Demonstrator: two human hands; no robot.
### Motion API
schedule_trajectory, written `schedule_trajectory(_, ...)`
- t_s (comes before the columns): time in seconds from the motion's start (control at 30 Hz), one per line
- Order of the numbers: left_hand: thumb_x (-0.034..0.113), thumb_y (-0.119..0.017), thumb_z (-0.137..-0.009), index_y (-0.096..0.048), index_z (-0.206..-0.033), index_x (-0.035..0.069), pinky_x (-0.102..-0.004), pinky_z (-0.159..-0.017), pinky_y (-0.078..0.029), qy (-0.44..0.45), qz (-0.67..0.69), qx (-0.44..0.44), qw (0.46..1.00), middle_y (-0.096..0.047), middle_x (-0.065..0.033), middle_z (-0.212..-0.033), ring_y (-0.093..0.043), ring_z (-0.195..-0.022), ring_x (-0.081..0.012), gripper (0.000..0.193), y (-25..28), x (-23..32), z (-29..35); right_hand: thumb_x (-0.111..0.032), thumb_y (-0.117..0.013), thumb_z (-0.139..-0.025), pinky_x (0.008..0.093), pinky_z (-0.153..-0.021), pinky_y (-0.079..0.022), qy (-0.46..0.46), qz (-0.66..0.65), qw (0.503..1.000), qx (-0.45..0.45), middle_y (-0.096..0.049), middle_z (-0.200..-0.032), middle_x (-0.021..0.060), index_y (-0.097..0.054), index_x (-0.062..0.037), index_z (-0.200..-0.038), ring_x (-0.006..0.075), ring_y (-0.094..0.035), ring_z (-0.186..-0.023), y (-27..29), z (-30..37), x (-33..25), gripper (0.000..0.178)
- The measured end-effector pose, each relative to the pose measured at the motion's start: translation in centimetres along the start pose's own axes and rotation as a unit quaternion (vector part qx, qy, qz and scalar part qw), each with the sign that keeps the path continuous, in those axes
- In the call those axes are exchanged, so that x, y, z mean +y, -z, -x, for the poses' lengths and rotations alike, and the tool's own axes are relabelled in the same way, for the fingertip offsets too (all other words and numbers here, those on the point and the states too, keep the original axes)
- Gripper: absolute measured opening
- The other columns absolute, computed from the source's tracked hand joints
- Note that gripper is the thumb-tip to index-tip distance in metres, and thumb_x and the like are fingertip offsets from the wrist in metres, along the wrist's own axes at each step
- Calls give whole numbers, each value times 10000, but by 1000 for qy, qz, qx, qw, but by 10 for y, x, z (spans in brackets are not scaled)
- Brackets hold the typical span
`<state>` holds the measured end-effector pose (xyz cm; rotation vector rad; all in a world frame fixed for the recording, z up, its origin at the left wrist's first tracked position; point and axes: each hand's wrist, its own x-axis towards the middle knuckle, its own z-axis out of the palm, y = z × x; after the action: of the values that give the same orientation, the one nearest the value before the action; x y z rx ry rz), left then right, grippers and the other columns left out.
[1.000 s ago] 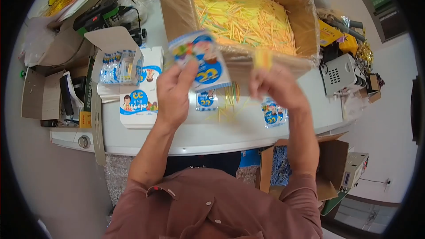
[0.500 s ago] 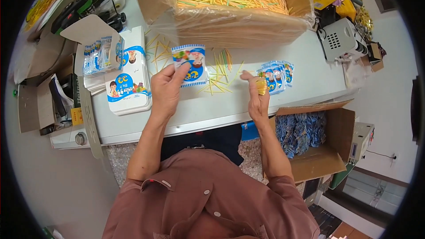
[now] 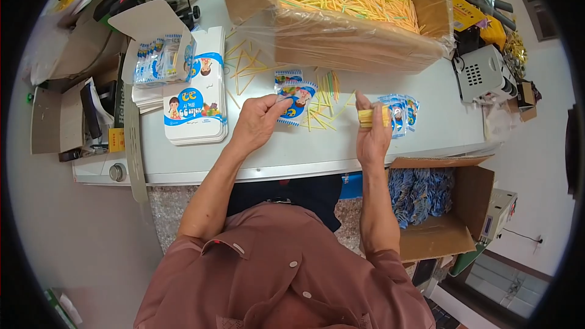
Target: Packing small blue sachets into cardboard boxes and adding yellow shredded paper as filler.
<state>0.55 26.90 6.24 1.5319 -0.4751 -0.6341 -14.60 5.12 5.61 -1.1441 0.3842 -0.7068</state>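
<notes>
Gripped near its lower left edge, thumb on top, one blue-and-white packet (image 3: 300, 96) juts out from the left hand (image 3: 256, 123) toward the middle of the worktop (image 3: 268, 157). In the head view, the right hand (image 3: 373, 137) has its grip closed too: the thumb presses one bundle of yellow sticks (image 3: 369, 118) against the fingers.

As for numbers, each hand holds one thing. One second packet (image 3: 288, 75) lies just beyond the held one, which partly covers it. Beside the right hand is a fan of packets (image 3: 400, 117) — at least three, though the overlap hides the exact count. Loose sticks lie in two scatters, too tangled to count: the left scatter (image 3: 244, 73) and the right scatter (image 3: 323, 109), the latter between the hands.

Around them, one large carton (image 3: 359, 45) full of sticks stands across the back of the worktop, taking up the space beyond both hands. To the left are one stack of printed flat cardboard (image 3: 195, 131) and one open white box (image 3: 146, 21) holding packets. A white machine (image 3: 484, 76) stands at the right, and below the front edge is one brown box (image 3: 469, 201) heaped with blue packets (image 3: 420, 192).
</notes>
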Motion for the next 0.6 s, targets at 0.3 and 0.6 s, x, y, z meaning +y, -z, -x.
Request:
schedule_trajectory(0.3,209,-658,-955,-741,-990,-37,-211,-648,-449,37,66,-68,995,-699,-23,-773,-562,-719,-40,262,-3,14,14,-229,-401,-1071,476,-1182,-294,-21,-142,978,-152,-624,-1247,265,-514,-52,-1074,339,-500,-1326,-88,-20,-26,210)
schedule_trajectory(0.6,166,-668,-945,-751,-952,-34,-219,-637,-453,9,99,-2,995,-702,-29,-762,-564,-714,-35,217,-5,8,25,-224,-401,-1070,487,-1182,-288,-33,-148,975,-164,-632,-1237,260,-512,-62,-1067,355,-483,-1340,-88,-9,-14,196)
